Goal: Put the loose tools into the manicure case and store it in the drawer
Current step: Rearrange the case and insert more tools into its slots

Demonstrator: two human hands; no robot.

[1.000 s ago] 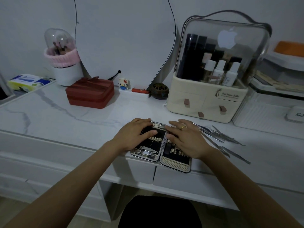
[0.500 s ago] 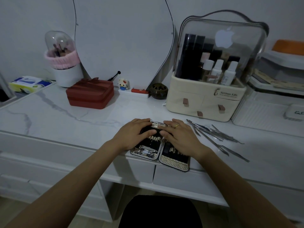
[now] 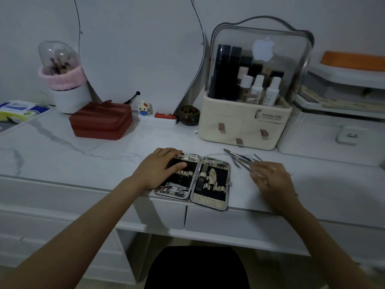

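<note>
- While I watch through the head camera, my right hand (image 3: 270, 180) covers part of the loose tools (image 3: 242, 159); its fingers are blurred, so I cannot tell whether they pinch one or only touch the pile.
- Dim light makes the case's contents hard to read; I see metal pieces strapped into both halves.
- The manicure case (image 3: 210, 180) lies open flat at the near edge of the white tabletop (image 3: 62, 155), its hinge running away from me and its long axis the same way.
- My left hand (image 3: 160, 170) rests flat on the case's left half, fingers relaxed.
- Right of the case, the loose tools fan out, tips pointing toward the cream cosmetics organiser (image 3: 245, 126) behind the case.
</note>
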